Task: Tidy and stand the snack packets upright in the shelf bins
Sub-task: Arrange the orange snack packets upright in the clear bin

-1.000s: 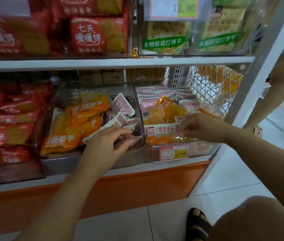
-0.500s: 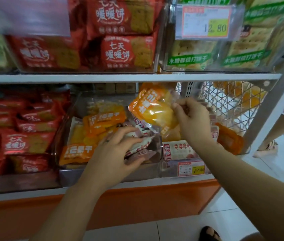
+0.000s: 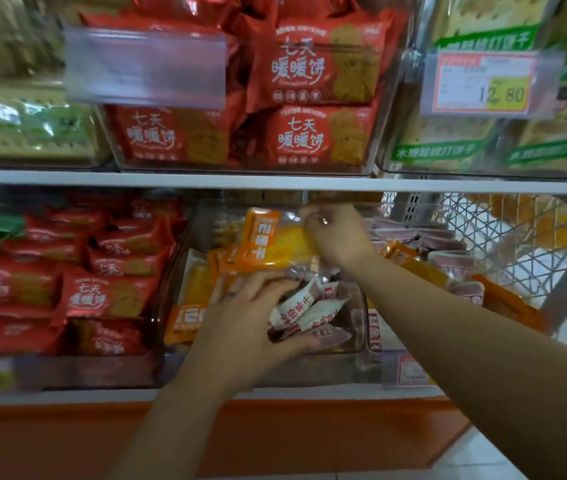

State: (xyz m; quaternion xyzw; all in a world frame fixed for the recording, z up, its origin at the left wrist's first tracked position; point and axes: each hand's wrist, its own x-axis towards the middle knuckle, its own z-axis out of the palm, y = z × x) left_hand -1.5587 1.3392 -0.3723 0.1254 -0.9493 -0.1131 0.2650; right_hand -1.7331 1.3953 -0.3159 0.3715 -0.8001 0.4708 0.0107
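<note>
- The right hand [image 3: 337, 237] reaches into the far part of the middle bin [image 3: 275, 372]. Its curled fingers pinch the clear right end of an orange packet [image 3: 275, 245].
- The orange packet is held sideways with its label band to the left, above the orange pile [image 3: 195, 289] that fills the bin's left side. The frame is blurred, so it only seems to brush the packets below it.
- The left hand [image 3: 240, 327] is at the near right of the same bin. Its fingers are curled over a bunch of white packets [image 3: 306, 311], with the thumb underneath, so it grips them.
- The white packets fan out of that grip at different tilts, with red lettering showing. None of them stands upright.
- The two hands are near each other but apart, the right one farther into the bin than the left.
- In the right bin [image 3: 393, 375], pink packets [image 3: 448, 261] lie stacked flat, with a few orange ones among them.
- In the left bin [image 3: 15, 375], red packets [image 3: 102, 296] lie heaped at angles.
- A wire basket [image 3: 504, 237] is at the far right of this shelf level.
- On the upper shelf [image 3: 171, 180], a clear bin holds larger red bags [image 3: 313, 136].
- To the right of the red bags are green-banded cracker packs [image 3: 448, 150], behind a price tag [image 3: 483, 84].
</note>
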